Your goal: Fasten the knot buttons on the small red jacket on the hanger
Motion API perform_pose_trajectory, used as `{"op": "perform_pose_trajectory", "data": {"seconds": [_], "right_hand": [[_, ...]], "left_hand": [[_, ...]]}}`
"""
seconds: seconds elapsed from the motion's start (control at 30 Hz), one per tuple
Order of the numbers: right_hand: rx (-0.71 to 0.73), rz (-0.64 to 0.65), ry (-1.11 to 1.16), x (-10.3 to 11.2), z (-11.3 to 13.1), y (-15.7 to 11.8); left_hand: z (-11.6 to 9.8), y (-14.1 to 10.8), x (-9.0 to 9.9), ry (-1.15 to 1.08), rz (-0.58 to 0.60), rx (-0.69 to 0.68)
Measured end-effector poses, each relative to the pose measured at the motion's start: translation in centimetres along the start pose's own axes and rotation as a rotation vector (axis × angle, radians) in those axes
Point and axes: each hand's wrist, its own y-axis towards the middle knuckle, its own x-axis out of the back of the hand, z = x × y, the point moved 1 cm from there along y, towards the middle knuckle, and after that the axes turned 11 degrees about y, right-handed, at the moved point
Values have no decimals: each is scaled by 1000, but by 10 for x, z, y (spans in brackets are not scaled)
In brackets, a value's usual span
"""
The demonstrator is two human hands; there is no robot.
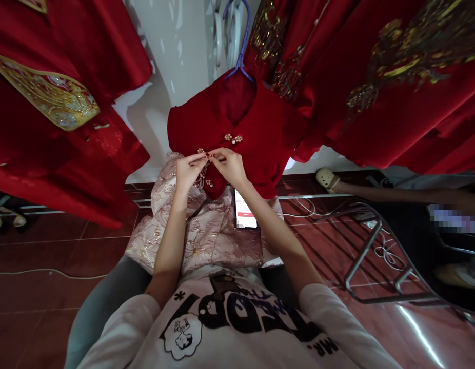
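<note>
A red short-sleeved garment (pixel 260 148) hangs on a purple hanger (pixel 243 48), its lower part reaching over my lap. Two gold flower-shaped ornaments with pearls (pixel 233 138) sit below its V neck. Lower on the front, my left hand (pixel 188 171) and my right hand (pixel 230 166) meet with fingertips pinched together on a small beaded ornament (pixel 209 156). Fingers partly hide that piece. Bead strands (pixel 200 178) dangle just under the left fingers, beside another small flower ornament (pixel 209 183). Pink brocade fabric (pixel 218 236) with gold patterns covers my lap.
A lit phone (pixel 245 212) rests on the brocade by my right forearm. Other red garments with gold decoration (pixel 118 46) hang left and right. At right, a metal-framed chair (pixel 366 251) stands near white cables (pixel 387 251) and a person's leg in a beige clog (pixel 327 179).
</note>
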Motion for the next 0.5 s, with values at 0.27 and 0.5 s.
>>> {"op": "perform_pose_trajectory", "data": {"seconds": [0.27, 0.5], "right_hand": [[23, 70, -56, 4, -1, 13], [64, 104, -112, 6, -1, 26]], "left_hand": [[6, 4, -4, 25, -74, -18], [9, 9, -5, 47, -61, -61]]}}
